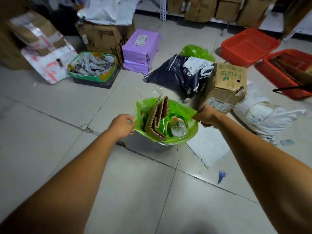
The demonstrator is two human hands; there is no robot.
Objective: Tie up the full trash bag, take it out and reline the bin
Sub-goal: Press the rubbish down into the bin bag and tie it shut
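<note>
A: What's the floor [50, 107] like?
B: Pale grey tiles, dark joints, cracked in places, dimly lit.
A: And along the back?
B: A white metal shelf [163, 9] with cardboard boxes [200, 9]; two red crates [249, 46] lie at the right.

Bare tiled floor [50, 125] lay open left of the bin [162, 146]; a "Fruits" carton [226, 85] crowded its right.

A stockroom: metal shelving [163, 9] loaded with cardboard boxes [200, 7], wrapped parcels [140, 48] on the tiled floor [50, 115].
</note>
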